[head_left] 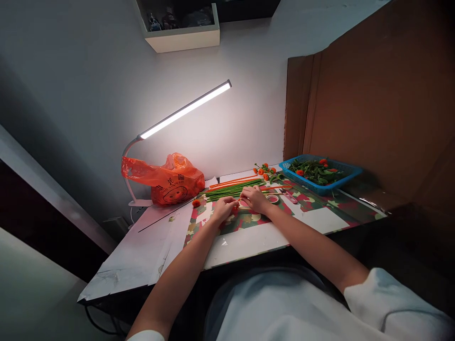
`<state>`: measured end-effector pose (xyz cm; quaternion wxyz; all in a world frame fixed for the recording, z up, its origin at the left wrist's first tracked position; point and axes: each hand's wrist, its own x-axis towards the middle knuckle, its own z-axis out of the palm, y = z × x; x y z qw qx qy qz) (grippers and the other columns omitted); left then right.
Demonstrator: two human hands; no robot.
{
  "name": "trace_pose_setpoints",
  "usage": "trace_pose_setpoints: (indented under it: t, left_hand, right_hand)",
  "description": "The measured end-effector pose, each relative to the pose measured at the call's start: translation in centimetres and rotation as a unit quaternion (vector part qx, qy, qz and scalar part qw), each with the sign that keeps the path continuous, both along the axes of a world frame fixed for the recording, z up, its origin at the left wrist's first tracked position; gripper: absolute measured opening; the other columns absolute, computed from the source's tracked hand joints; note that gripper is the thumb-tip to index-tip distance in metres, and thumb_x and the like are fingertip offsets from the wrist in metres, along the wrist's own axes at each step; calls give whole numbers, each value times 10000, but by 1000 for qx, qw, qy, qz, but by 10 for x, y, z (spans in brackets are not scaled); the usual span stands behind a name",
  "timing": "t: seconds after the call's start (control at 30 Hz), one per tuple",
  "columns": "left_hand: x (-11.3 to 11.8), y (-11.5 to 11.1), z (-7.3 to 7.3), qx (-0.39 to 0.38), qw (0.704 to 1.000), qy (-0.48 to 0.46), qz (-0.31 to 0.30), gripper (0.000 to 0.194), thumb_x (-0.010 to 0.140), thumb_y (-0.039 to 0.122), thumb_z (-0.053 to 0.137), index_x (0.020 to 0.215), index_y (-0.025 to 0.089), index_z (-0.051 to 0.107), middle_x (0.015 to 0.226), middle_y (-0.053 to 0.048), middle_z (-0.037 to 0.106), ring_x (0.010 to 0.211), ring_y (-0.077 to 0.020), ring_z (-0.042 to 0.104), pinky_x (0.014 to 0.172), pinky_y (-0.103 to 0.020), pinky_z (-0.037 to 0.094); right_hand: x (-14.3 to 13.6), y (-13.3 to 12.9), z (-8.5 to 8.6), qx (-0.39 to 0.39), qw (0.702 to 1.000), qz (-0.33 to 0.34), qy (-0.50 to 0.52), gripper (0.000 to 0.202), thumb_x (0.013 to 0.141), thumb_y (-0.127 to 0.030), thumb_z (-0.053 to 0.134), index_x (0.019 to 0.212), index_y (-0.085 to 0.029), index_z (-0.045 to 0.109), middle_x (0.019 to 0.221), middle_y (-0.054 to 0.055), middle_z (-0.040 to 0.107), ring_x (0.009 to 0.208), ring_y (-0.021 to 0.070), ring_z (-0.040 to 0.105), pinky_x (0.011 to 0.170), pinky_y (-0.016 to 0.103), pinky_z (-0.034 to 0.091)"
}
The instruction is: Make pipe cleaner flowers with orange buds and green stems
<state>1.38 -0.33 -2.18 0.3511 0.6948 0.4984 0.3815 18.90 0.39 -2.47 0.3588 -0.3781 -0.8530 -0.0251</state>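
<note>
My left hand (223, 209) and my right hand (254, 199) meet over the patterned mat, fingers pinched close together. Something small and reddish shows at the fingertips, too small to name. Just behind them lies a bundle of long green stems (231, 189), with thin orange-red sticks (234, 181) alongside. To the right of my right hand are a roll of tape (272, 199) and pink-handled scissors (289, 196). One loose orange flower (196, 203) rests left of the stems. More orange flowers on green stalks (265, 171) lie at the back.
A blue plastic basket (322, 189) of leaves and orange flowers stands at the back right, before a tall cardboard panel (369, 94). At the back left are an orange plastic bag (177, 182) and a lit desk lamp (185, 110). A shelf (185, 40) hangs above.
</note>
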Motion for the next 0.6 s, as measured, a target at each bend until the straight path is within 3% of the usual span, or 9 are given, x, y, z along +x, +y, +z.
trace_pose_setpoints:
  t: [0.13,0.37,0.6]
  left_hand:
    - [-2,2,-1,-76,996,-44,-35,161,701,312,592,668,155,611,585,-16,632,472,-110,551,463,-221,397]
    - [4,-4,-8,58,998,16,34,170,744,328,610,833,186,584,673,-12,698,511,-125,604,494,-220,426]
    - [7,-7,-7,172,972,108,116,97,766,296,615,757,199,615,655,-1,690,589,-133,621,592,-239,416]
  right_hand:
    - [0,-1,1,14,1000,5,-22,122,879,-140,506,784,-168,577,847,52,624,820,181,519,744,314,250]
    - [1,3,-6,-35,999,-6,21,128,862,-124,508,770,-169,586,813,37,603,800,173,527,737,301,274]
    - [-3,7,-11,-66,995,-8,69,109,853,-135,529,761,-169,577,800,28,609,775,159,537,751,302,301]
